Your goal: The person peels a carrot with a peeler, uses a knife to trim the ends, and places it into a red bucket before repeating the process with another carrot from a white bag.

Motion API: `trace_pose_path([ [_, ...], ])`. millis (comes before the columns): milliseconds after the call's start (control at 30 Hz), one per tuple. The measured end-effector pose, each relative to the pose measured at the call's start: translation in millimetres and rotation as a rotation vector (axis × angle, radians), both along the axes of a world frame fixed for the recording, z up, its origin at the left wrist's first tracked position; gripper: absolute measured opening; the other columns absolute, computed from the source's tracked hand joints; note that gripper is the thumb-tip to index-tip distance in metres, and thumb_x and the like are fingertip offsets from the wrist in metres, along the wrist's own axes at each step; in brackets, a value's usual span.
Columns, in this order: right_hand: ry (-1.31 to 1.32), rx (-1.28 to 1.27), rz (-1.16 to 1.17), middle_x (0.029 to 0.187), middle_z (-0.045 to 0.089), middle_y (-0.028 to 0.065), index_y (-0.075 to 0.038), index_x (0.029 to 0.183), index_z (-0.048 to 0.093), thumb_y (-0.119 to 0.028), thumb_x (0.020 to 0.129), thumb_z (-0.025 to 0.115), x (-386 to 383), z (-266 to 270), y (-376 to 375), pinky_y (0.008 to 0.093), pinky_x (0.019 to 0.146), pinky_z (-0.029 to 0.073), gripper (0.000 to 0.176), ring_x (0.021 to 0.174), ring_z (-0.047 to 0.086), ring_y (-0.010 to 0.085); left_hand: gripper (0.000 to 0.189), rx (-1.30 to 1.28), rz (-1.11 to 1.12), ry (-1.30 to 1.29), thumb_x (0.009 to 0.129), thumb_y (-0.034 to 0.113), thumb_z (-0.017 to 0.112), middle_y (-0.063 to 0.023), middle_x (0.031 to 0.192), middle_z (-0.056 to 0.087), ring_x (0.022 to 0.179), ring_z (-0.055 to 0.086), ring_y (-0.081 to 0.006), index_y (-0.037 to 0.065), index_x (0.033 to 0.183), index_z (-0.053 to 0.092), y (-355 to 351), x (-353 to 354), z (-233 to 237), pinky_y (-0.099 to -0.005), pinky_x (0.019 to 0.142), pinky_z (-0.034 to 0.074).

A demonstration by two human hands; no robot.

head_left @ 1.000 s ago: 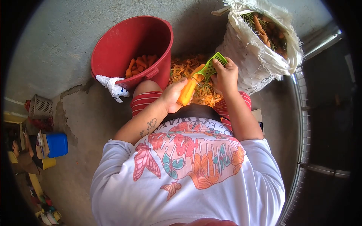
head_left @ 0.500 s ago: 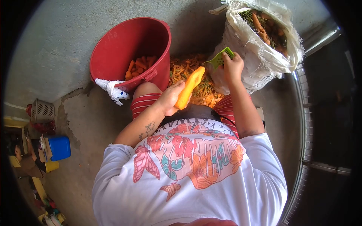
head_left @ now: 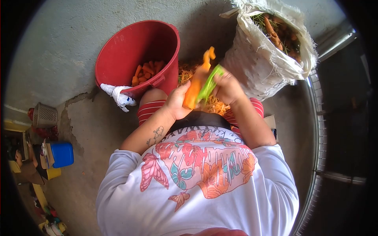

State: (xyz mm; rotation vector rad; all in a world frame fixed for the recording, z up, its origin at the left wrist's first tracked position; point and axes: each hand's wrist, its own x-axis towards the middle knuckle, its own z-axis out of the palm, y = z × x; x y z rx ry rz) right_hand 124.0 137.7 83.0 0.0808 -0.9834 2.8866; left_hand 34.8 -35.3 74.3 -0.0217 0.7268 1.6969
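Note:
My left hand (head_left: pixel 179 101) is closed around the lower end of a peeled orange carrot (head_left: pixel 192 93), held tilted upward over my lap. In my right hand (head_left: pixel 228 87) is a flat green plastic peeler (head_left: pixel 210 83), blurred by motion. Its blade side lies against or very near the carrot; contact cannot be made out. An orange strip (head_left: pixel 211 53) stands up beyond the carrot's far end. Beneath both hands, orange peelings (head_left: pixel 216 107) are heaped on the floor between my knees.
A red bucket (head_left: pixel 118 45) with several peeled carrots (head_left: pixel 147 71) leans at the left, a white cloth (head_left: pixel 118 94) tied at its rim. At the right stands a white sack (head_left: pixel 252 59) of unpeeled carrots (head_left: pixel 273 33). A blue container (head_left: pixel 62 154) and a person (head_left: pixel 29 169) are far left.
My right hand has brought the green peeler down and left, from beside the sack to the carrot. The carrot has turned more upright in my left hand.

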Motion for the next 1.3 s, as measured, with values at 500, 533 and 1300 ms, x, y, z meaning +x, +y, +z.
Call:
trace_pose_path([
  [500,-0.264,0.217,-0.750,0.082,0.063,0.0080,0.000,0.098,0.054,-0.010,0.088,0.061,11.8,30.1,-3.3,0.0209,0.048,0.049,0.015,0.062,0.062,0.0134,0.036,0.085,-0.034,0.032,0.094,0.040,0.044,-0.0062,0.087,0.055,0.072,0.050,-0.0169,0.010,0.112,0.051,-5.9,-3.0,-17.0,-0.0292,0.060,0.041],
  [533,-0.261,0.234,-0.717,0.082,0.063,0.0080,0.000,0.099,0.054,-0.009,0.088,0.061,11.4,29.6,-7.1,0.0210,0.048,0.049,0.015,0.062,0.062,0.0135,0.035,0.073,-0.029,0.037,0.094,0.040,0.044,-0.0061,0.087,0.055,0.072,0.050,-0.0169,0.010,0.111,0.051,-5.5,-2.9,-15.9,-0.0294,0.060,0.041],
  [1300,-0.290,0.843,-0.643,0.077,0.063,0.0041,0.003,0.099,0.057,-0.010,0.087,0.064,17.5,39.0,-52.4,0.0196,0.046,0.047,0.019,0.059,0.059,0.0076,0.033,0.035,0.025,-0.101,0.095,0.036,0.040,-0.0026,0.102,0.062,0.088,0.059,-0.0153,0.013,0.115,0.054,-0.9,12.6,10.4,-0.0293,0.065,0.047],
])
